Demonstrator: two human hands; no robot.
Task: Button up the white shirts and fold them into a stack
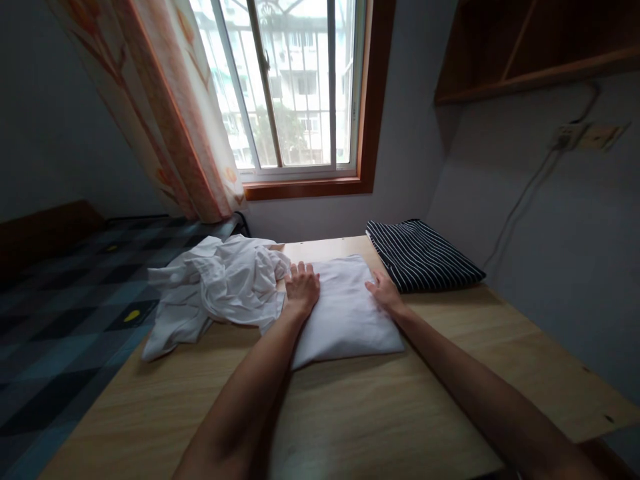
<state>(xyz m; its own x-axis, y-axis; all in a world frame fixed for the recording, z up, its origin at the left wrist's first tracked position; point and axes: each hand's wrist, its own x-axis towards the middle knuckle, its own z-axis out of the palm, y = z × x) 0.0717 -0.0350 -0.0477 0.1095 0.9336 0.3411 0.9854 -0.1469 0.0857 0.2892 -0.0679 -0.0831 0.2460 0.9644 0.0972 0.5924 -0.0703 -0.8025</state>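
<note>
Closely flanking folded cloth (345,317): white heap (233,273); striped fabric (425,257)

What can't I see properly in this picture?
All in the head view:
Left hand: its back hides the palm.
Flat white cloth: its own top hides the underside.
Shelf: cut off by the top and right edges.
Bed: cut off by the left edge.

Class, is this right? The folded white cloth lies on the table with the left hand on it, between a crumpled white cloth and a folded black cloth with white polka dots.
Only the pattern is wrong: the head view shows white stripes, not polka dots, on the folded black cloth. The folded white cloth does lie between it and the crumpled white cloth, with the left hand on it.
</note>
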